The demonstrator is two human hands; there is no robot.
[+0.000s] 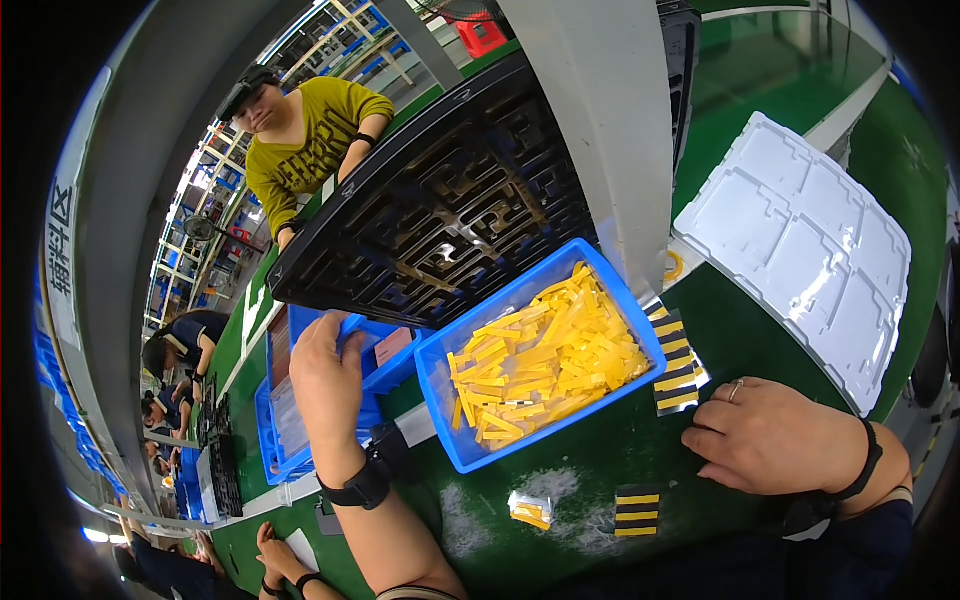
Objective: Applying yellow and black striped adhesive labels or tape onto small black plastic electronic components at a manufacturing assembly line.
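My left hand [326, 385] reaches into a blue bin [300, 450] at the left, fingers curled at its rim near a small brown box [392, 345]; what it grips is hidden. My right hand [770, 435] rests knuckles-up on the green table [600, 470], fingertips touching a black sheet with yellow strips [675, 375]. Between my hands stands a blue bin [455, 430] full of yellow strips [545, 360]. A small black piece with three yellow strips [637, 510] and a small clear bag of yellow bits [530, 508] lie near the front edge.
A black moulded tray [440, 200] leans behind the bins. A white plastic tray [800, 250] lies at the right. A grey post [610, 110] rises at the centre. A person in a yellow shirt [300, 140] works across the table; other people sit at the far left.
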